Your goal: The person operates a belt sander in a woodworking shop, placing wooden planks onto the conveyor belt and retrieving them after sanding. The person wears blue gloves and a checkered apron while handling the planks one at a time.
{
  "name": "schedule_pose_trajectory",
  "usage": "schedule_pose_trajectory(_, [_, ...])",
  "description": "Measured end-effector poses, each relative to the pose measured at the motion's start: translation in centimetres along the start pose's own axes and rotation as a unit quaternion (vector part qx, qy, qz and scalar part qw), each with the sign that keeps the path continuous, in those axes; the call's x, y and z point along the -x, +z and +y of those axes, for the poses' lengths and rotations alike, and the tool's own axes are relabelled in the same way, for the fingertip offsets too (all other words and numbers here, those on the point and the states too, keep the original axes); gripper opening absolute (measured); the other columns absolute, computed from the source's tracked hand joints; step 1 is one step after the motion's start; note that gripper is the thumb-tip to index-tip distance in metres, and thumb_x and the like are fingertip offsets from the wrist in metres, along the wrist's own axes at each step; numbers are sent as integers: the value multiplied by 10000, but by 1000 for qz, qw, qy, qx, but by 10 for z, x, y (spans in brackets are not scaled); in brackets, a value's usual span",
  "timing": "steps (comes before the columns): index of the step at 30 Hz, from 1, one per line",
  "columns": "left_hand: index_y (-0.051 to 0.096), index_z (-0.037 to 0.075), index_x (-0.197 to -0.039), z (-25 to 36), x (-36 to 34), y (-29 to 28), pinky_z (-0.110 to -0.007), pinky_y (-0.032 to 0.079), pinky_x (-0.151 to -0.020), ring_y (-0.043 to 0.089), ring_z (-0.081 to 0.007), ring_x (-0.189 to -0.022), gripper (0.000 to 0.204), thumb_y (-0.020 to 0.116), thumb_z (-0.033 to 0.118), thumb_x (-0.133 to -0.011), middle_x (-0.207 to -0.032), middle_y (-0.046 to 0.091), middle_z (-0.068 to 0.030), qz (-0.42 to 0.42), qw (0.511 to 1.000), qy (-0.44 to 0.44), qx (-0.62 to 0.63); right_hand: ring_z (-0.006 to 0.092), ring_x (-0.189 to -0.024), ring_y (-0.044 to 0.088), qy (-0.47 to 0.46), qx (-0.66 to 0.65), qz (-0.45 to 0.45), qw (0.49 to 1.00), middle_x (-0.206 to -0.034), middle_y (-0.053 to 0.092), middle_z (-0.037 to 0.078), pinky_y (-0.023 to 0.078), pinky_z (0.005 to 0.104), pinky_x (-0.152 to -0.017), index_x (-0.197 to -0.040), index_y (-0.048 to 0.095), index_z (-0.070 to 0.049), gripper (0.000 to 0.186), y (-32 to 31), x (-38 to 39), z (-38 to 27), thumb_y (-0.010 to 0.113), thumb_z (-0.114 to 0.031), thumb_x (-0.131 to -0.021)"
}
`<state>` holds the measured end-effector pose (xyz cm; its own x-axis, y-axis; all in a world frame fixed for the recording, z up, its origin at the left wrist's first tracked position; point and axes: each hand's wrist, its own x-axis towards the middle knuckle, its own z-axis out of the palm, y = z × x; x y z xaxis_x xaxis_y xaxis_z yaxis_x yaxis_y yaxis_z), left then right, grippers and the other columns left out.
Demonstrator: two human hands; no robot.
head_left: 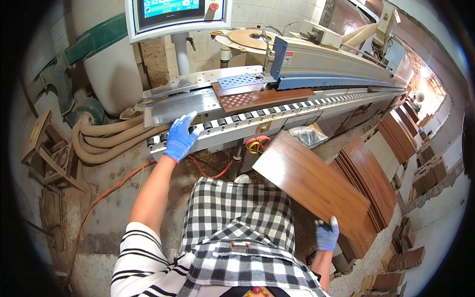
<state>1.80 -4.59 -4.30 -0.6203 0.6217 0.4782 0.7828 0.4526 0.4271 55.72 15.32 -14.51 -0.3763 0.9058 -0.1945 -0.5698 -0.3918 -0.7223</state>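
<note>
My left hand (180, 139), in a blue knit glove with pale fingertips, rests on the near edge of the roller rail (255, 118), fingers stretched out and nothing in them. At lower right my gloved right hand (327, 235) grips the near long edge of a glossy brown wood panel (309, 180), its pale fingertips over the edge. This panel slants across a stack of similar panels (376, 173), partly covering it. Another brown panel (247, 99) lies flat on the machine bed, partly under a perforated blue plate (242, 80).
A control screen (170, 10) stands above the edge-banding machine (336, 62). Ribbed hoses (101, 141) and a wooden stool (52, 153) are at left. An orange hose (111, 190) crosses the floor. More panel stacks (398, 131) stand along the right.
</note>
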Motion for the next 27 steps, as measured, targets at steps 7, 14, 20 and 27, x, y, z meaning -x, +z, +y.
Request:
schedule_pose_trajectory(7, [438,103,-1402,35,62,-50,-490,212,-1139,253,-390,-1395,792,675,526,-776,-1504,311,-175,-71,989,124,-33,201,-805,636,102,39,-196,975,-974,666,76,529,427,-793,-1115,593,-87,251,158,-55,64,601,-225,-905])
schedule_pose_trajectory(14, [555,162,-1304,-8,89,-76,-504,220,-1124,370,-383,-1313,657,615,568,-791,-1387,468,-163,-16,976,98,-194,243,-848,662,272,53,-305,911,-972,657,101,553,415,-804,-1098,590,-39,254,271,-94,134,623,-211,-914])
schedule_pose_trajectory(20, [534,201,-1333,-44,79,-74,-516,223,-1117,403,-345,-1313,617,590,554,-831,-1400,480,-135,-7,966,-34,-258,297,-1038,627,297,-39,-328,896,-1181,606,166,522,433,-939,-1211,534,-17,336,311,-91,163,611,-175,-925])
schedule_pose_trajectory(27, [467,235,-1396,-45,17,-54,-516,199,-1130,289,-297,-1399,681,491,650,-857,-1501,363,-81,-76,956,-151,-242,266,-1091,607,-67,481,-309,818,-1190,633,153,478,363,-957,-1311,516,-6,452,221,-112,102,601,-184,-904])
